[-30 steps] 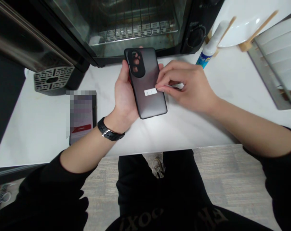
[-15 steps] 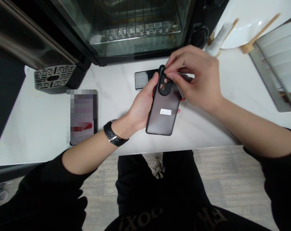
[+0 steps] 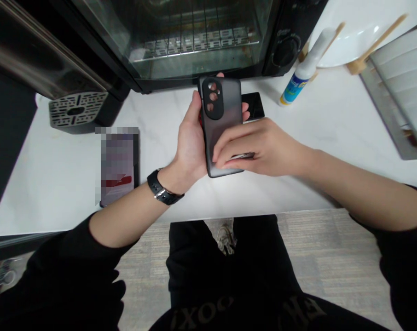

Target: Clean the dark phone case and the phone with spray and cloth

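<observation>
A translucent dark phone case with a black camera surround rests in my left hand. My left thumb lies along its left edge, and the fingers wrap behind to the right edge. Skin tones show through the camera holes. My right hand is closed, its fingertips pressed together on the lower part of the case. Something thin and greyish shows between thumb and fingers, too hidden to name. The fingers cover the spot where the white label was. Behind the case, a black phone lies on the counter, partly covered.
A glass-fronted oven stands at the back, beside a machine with a drip tray. A partly blurred phone-like device lies left on the white counter. A blue-labelled bottle and a metal-framed rack are on the right.
The case has shifted up and left and stands more upright. My right hand has come down from its camera end to its lower part, exposing the bottle's blue label.
</observation>
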Motion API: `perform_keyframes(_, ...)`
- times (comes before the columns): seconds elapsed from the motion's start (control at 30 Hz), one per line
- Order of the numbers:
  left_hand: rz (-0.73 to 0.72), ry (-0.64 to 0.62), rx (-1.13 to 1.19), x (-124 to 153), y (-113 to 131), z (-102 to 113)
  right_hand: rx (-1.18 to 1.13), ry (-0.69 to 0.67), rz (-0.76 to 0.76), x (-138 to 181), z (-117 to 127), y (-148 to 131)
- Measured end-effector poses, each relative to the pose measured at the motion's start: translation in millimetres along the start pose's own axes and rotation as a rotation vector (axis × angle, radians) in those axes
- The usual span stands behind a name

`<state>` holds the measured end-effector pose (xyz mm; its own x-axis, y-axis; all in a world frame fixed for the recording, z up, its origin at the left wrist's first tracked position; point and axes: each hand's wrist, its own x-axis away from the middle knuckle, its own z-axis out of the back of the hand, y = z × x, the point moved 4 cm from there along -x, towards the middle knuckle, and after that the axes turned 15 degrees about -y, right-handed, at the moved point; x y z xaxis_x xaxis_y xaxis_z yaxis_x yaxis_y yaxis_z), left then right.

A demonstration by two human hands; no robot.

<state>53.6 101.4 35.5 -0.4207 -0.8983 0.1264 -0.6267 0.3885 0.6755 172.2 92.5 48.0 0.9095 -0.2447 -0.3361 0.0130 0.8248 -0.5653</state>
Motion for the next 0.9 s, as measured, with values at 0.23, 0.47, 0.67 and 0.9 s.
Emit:
perform_keyframes(0.23, -0.076, -0.068, -0.057, 1.3, 11.6, 1.6, -0.06, 0.183, -0.208, 10.1, 19.1, 21.5)
perform_keyframes(0.47, 0.064, -0.12, -0.019, 2.0, 5.0, -1.1, 0.156, 0.576, -0.388, 21.9, 40.0, 30.8)
perform_keyframes(0.67, 0.318, 0.082, -0.107, 8.1, -10.4, 5.3, 0.168, 0.617, -0.392, 22.8, 37.5, 18.3)
perform_keyframes(0.9, 0.308, 0.082, -0.098, 4.6, -18.1, 8.0, 0.111, 0.365, -0.363, 10.8, 24.6, 14.5)
